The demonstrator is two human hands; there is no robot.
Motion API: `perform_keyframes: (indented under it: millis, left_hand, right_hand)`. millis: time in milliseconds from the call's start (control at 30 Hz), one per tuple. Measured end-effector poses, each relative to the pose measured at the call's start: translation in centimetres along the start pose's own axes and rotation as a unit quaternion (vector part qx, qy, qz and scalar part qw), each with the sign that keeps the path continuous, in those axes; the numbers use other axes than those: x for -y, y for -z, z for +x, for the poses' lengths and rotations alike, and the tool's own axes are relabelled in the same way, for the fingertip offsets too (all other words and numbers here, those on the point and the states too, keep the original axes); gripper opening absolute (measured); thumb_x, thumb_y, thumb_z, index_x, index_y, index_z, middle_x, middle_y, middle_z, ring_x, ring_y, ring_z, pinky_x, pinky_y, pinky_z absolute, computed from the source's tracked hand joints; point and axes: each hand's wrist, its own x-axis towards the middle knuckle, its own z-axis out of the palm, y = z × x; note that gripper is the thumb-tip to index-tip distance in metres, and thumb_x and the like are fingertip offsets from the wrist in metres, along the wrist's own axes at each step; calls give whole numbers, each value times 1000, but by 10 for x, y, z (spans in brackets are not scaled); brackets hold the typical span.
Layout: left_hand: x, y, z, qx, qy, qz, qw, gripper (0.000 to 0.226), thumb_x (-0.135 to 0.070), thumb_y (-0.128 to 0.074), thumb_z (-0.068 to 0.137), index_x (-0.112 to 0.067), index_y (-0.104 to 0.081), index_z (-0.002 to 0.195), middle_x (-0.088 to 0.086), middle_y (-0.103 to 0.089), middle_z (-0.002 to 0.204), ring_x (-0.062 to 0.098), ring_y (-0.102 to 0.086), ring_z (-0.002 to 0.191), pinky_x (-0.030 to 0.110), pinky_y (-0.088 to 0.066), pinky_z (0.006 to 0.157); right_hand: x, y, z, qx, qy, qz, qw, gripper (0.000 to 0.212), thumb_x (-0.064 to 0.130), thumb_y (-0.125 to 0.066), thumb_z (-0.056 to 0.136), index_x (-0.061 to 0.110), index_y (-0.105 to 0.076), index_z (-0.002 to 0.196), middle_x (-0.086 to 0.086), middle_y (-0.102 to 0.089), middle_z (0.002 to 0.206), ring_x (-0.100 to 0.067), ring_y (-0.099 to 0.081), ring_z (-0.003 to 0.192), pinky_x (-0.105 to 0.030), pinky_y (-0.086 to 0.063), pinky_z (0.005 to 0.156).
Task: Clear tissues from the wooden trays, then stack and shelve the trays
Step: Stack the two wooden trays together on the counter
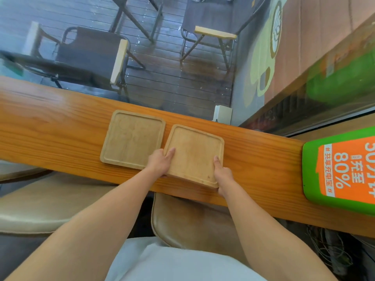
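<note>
Two square pale wooden trays lie side by side on a narrow wooden counter (50,126). The left tray (133,138) lies flat with nothing in it. The right tray (194,153) is turned slightly and its near edge looks thick, as if it is raised or rests on another tray. My left hand (159,162) grips its near left corner, thumb on top. My right hand (222,175) grips its near right corner, thumb on the rim. No tissue is visible on either tray.
A green and orange power-bank stand (341,171) sits on the counter at the right. A small white box (223,114) stands at the counter's far edge. Beige stool seats (182,224) are below the counter. Beyond the window are folding chairs (89,55) on a dark deck.
</note>
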Motion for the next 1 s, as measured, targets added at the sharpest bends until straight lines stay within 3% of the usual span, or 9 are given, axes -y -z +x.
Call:
perform_keyframes:
  millis: [133,233,367,467,533,700,900,1000]
  left_hand:
    - [-4,36,8,13,0,-19,1000,53,-58,-46,93,-11,-59,114,7,-63,95,25,-62,78,32,-53,43]
    - [-2,66,15,1,-52,-16,999,47,-56,-47,94,-14,-60,111,1,-64,89,21,-62,77,30,-52,45]
    - [11,110,25,-4,-67,-18,998,49,-55,-46,95,-12,-58,115,5,-66,95,23,-63,80,30,-53,46]
    - [32,139,34,-20,-57,-8,998,52,-58,-43,95,-12,-59,114,4,-65,93,21,-62,76,28,-50,47]
    - [45,157,40,-39,-51,9,998,54,-61,-41,94,-13,-59,110,1,-62,88,18,-60,72,28,-47,47]
    - [72,182,55,-42,-45,1,998,58,-64,-40,93,-13,-59,113,5,-65,99,22,-60,80,33,-52,59]
    - [83,186,67,-28,-47,0,999,60,-64,-40,93,-12,-59,117,6,-65,105,23,-60,88,28,-45,55]
    - [86,184,70,-26,-37,11,999,61,-63,-40,94,-10,-59,117,5,-63,102,24,-59,89,32,-45,65]
  right_hand:
    - [13,-27,-13,-5,14,25,1000,77,69,-47,86,8,-47,132,-12,-57,126,-36,-54,114,-52,-46,100]
    - [19,-54,-29,-12,24,51,998,72,68,-46,87,9,-51,128,-10,-61,117,-34,-58,106,-50,-49,96]
    - [29,-97,-49,-14,41,64,997,67,64,-47,89,9,-51,126,-8,-62,110,-32,-58,102,-48,-50,94]
    - [37,-131,-62,-14,61,49,997,66,62,-46,91,8,-49,127,-2,-57,94,-26,-53,93,-41,-46,84]
    - [41,-151,-67,-11,71,33,997,68,62,-44,91,6,-47,131,-2,-56,99,-26,-51,95,-41,-44,85]
    - [45,-187,-70,-4,67,26,997,70,64,-46,90,8,-47,133,-5,-57,117,-30,-53,109,-48,-44,100]
    - [41,-198,-64,-7,65,15,998,64,63,-48,90,11,-52,127,-6,-61,116,-29,-56,106,-47,-47,97]
    - [40,-200,-60,-8,61,-7,998,63,63,-47,90,10,-54,124,-6,-62,113,-30,-57,103,-48,-49,96]
